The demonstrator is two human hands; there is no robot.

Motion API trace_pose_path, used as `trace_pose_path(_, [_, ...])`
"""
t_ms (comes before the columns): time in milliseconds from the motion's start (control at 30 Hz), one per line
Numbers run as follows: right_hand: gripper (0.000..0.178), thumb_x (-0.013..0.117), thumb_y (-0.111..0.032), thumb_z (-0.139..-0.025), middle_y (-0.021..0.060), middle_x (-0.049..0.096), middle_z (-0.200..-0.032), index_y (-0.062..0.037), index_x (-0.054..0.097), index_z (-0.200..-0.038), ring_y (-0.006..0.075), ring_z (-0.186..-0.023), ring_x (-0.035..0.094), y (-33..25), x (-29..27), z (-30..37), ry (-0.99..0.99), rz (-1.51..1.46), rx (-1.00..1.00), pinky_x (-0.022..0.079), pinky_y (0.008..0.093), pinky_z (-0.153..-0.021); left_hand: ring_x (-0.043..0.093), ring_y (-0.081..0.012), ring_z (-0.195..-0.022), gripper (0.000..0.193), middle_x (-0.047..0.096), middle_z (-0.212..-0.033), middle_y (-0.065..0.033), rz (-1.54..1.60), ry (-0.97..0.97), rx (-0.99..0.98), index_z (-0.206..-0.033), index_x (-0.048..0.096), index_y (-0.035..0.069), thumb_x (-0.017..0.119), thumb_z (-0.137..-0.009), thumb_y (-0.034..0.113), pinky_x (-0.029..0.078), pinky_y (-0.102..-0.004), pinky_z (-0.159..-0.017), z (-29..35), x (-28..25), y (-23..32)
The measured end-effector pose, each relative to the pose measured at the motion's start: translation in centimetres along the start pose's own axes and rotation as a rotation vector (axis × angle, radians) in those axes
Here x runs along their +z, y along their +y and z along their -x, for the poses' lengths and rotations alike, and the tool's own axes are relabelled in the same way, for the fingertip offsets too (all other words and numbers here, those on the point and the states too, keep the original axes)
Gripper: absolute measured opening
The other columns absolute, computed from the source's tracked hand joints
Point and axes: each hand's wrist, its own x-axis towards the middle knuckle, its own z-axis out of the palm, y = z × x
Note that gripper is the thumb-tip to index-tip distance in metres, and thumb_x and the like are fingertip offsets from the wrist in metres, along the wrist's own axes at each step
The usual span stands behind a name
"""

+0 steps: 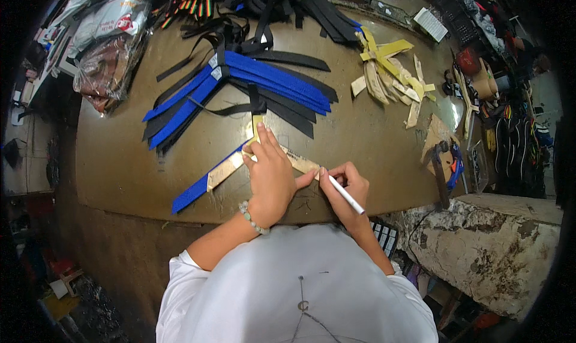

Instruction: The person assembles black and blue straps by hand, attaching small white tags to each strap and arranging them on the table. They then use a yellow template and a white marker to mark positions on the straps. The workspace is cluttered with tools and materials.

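Note:
A Y-shaped template [225, 172], pale and worn with a yellow upper arm, lies over a blue webbing strap [191, 196] near the table's front edge. My left hand [270, 178] presses flat on its centre, with the fingers stretched forward and the thumb reaching right. In my right hand [353, 187], a white pen [346, 194] is gripped, its tip down by the end of the template's right arm. The fingers hide that tip. A black strap end [255, 97] meets the template's top.
Beyond my hands a pile of blue and black straps [264, 76] covers the table [120, 163]. More pale and yellow templates [384, 73] lie at the back right. Bagged goods [111, 49] stand at the far left. A hammer [441, 175] rests at the right edge.

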Motion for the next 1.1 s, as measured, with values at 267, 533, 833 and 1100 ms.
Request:
trace_pose_path(267, [0.027,0.072,-0.009,-0.079,0.0021,0.043,-0.052,-0.0019,0.05,-0.067,0.0067,-0.049,0.039,0.5,0.1,-0.6,-0.044,0.061,-0.176,0.033,0.0249,-0.045,0.052,-0.0295,-0.093,0.115,0.042,-0.14,-0.0278,-0.014,-0.003,-0.006,-0.126,0.046,-0.018,0.058,-0.064,0.078,0.051,-0.0425,-0.086,0.0,0.4,0.2])
trace_pose_path(533, [0.017,0.069,-0.009,-0.07,0.0125,0.056,-0.065,-0.0054,0.052,-0.068,0.0287,-0.056,0.057,0.3,-1.2,-0.5,-0.224,0.208,-0.118,0.042,0.0351,-0.05,0.052,-0.0292,-0.092,0.113,0.041,-0.14,-0.0278,-0.052,-0.015,-0.001,-0.124,0.048,-0.018,0.059,-0.065,0.077,0.052,-0.0432,-0.082,-0.1,0.3,0.4])
trace_pose_path(833, [0.024,0.07,-0.014,-0.083,-0.0031,0.049,-0.061,-0.0046,0.051,-0.072,0.0026,-0.056,0.04,1.4,-1.2,-1.2,-0.203,-0.106,0.044,0.032,0.0235,-0.047,0.054,-0.0309,-0.095,0.111,0.043,-0.139,-0.0281,-0.051,0.0,-0.002,-0.124,0.049,-0.016,0.059,-0.065,0.077,0.052,-0.0429,-0.083,-0.1,0.1,0.2])
trace_pose_path(1100, [0.014,0.065,-0.012,-0.089,-0.0024,0.053,-0.071,-0.0045,0.054,-0.088,0.0052,-0.059,0.044,-0.6,-2.5,-0.1,-0.353,-0.31,0.131,0.039,0.022,-0.054,0.051,-0.0316,-0.1,0.11,0.04,-0.142,-0.0253,-0.007,-0.029,0.065,-0.126,0.049,-0.013,0.059,-0.065,0.077,0.05,-0.0428,-0.087,1.3,-0.2,-0.9])
